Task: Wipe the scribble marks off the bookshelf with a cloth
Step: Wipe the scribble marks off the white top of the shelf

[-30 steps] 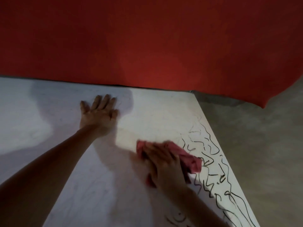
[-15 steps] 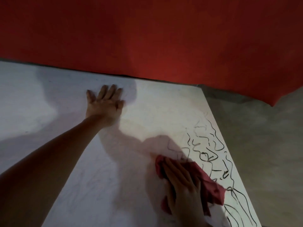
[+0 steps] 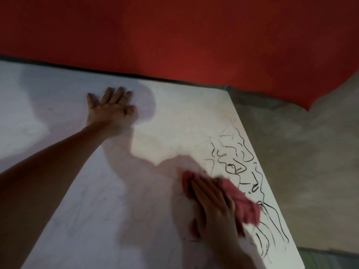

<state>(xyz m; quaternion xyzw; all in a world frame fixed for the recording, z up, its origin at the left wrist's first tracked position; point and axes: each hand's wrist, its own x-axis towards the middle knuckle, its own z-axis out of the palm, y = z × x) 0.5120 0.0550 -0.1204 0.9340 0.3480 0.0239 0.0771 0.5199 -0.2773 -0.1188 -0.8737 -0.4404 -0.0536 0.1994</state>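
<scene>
The white bookshelf panel (image 3: 171,121) lies flat and fills the lower left of the view. Black scribble marks (image 3: 239,158) run in a band along its right edge, from mid-height down to the bottom corner. My right hand (image 3: 213,204) presses flat, fingers straight, on a crumpled pink cloth (image 3: 246,206) at the left border of the scribbles; the hand and cloth are blurred. My left hand (image 3: 110,109) rests palm down with fingers spread on the panel's far part, well apart from the cloth. Faint grey traces show on the panel's lower left.
A red wall (image 3: 174,35) rises right behind the panel's far edge. Grey concrete floor (image 3: 310,162) lies to the right of the panel's edge, with a greenish strip at the bottom right corner.
My right hand slid the cloth toward me and right along the scribbles, then a little back up. The left hand stayed pressed on the panel; the view shifted slightly.
</scene>
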